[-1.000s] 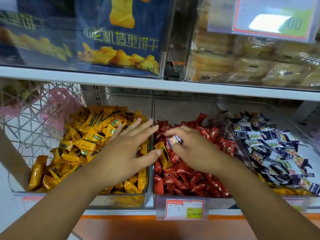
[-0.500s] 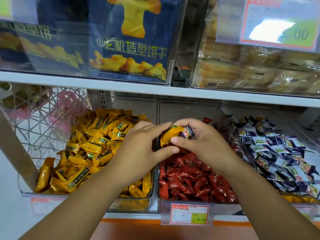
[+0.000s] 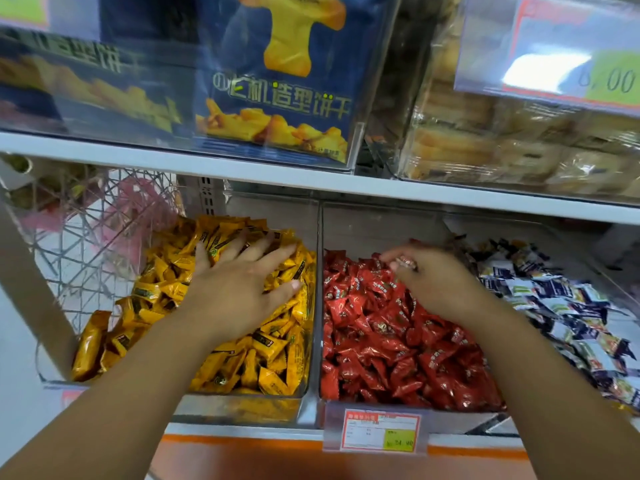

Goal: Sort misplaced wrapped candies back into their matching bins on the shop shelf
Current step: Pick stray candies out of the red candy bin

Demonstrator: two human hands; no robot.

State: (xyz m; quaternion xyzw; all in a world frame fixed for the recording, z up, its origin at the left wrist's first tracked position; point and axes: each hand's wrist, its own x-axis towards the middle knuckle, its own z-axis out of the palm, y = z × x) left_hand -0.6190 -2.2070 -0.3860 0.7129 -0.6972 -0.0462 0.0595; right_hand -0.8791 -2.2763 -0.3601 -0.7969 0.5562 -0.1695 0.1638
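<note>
Three clear bins stand side by side on the lower shelf. The left bin (image 3: 304,396) holds yellow candies (image 3: 270,362), the middle bin (image 3: 320,341) red candies (image 3: 377,344), the right one blue-and-white candies (image 3: 568,306). My left hand (image 3: 242,289) lies flat with spread fingers on the yellow pile. My right hand (image 3: 429,278) hovers over the back of the red pile, its fingers curled round a small wrapped candy (image 3: 406,263); most of that candy is hidden in the fingers.
A white shelf board (image 3: 311,183) hangs low over the bins, carrying a blue biscuit box (image 3: 277,98) and bagged pastries (image 3: 519,150). A wire basket (image 3: 93,244) stands to the left. A price tag (image 3: 377,429) clips onto the front rail.
My left hand took the yellow candy from between the hands, moved left and now lies flat on the yellow pile. My right hand dropped back over the red candies, still holding the small candy.
</note>
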